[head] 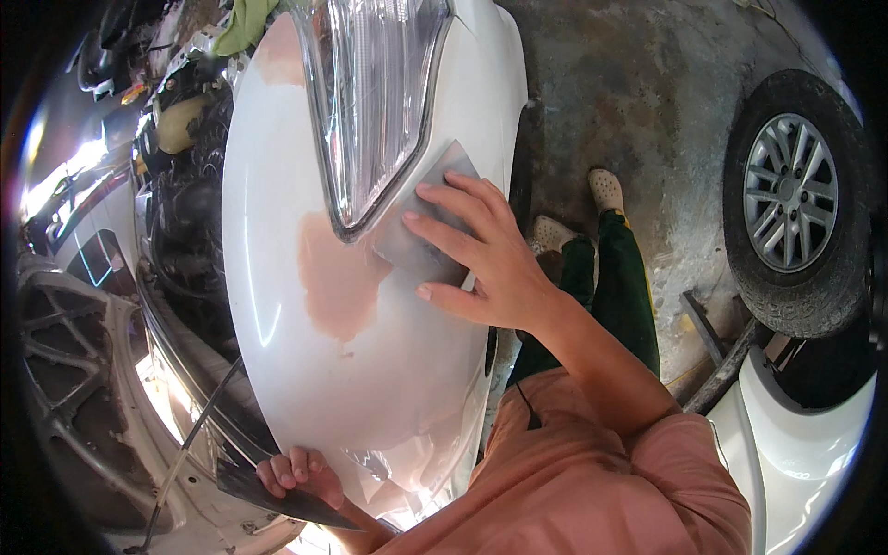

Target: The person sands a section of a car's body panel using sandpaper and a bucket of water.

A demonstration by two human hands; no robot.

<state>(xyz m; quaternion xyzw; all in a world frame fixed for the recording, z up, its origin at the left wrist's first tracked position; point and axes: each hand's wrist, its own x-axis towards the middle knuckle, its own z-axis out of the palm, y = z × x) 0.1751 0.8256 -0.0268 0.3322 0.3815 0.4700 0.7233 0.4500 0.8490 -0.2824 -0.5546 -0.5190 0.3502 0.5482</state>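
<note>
My right hand (479,243) lies with fingers spread on a grey sheet, apparently sandpaper (454,166), pressing it flat against a white car fender (270,173) beside the lower tip of the headlight (378,104). Left of that sheet, a dull pinkish-brown patch (340,277) shows in the white paint, and a similar patch (283,55) lies farther up by the headlight. At the bottom left, my left hand (302,475) is curled around a dark, thin, bent sheet (277,496) near the fender's inner edge. The underside of each sheet is hidden.
The open engine bay (187,187) is along the left, with a thin rod (201,416) crossing near the bottom. A green cloth (243,24) lies at the top. To the right are a stained concrete floor (624,83), a wheel (791,194) and another white body panel (798,444).
</note>
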